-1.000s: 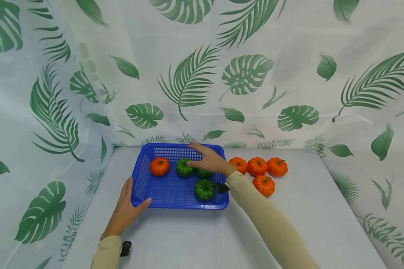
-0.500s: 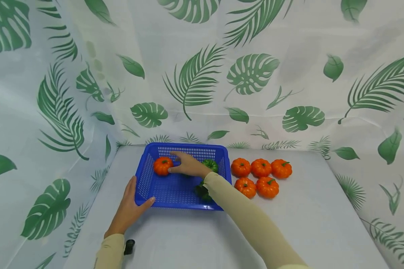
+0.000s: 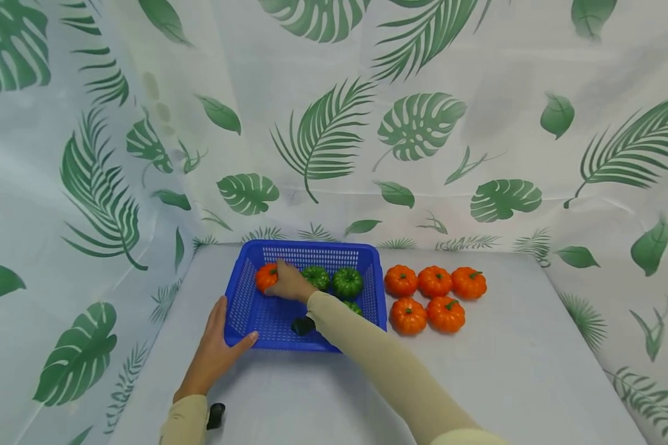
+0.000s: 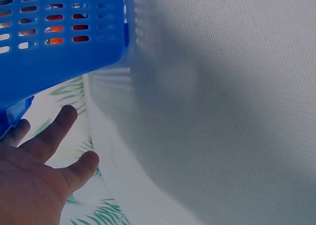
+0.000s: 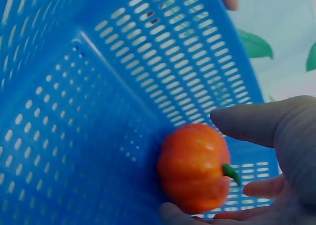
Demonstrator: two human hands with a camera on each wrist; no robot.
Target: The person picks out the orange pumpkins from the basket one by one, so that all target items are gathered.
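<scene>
In the head view, my right hand (image 3: 292, 284) reaches into a blue plastic basket (image 3: 306, 340) and holds a small orange pumpkin (image 3: 265, 278) at its left end. The right wrist view shows this ribbed pumpkin (image 5: 195, 168) with its green stem; thumb and fingers (image 5: 247, 122) lie on either side of it. At the basket's near left corner is my left hand (image 3: 214, 352), thumb by the front rim and straight fingers along the outer side. Two green pumpkins, one (image 3: 347, 282) nearer the right wall, sit behind my forearm; a third (image 3: 353, 307) is partly hidden by the sleeve.
Right of the basket, several orange pumpkins (image 3: 408, 316) stand in two rows on the white table (image 3: 512, 352). A white curtain (image 3: 334, 142) printed with green leaves hangs behind the table and along its sides.
My right hand has moved left across the basket, from above the green pumpkins to the orange one, and its fingers have closed round it. The left hand stays at the basket corner.
</scene>
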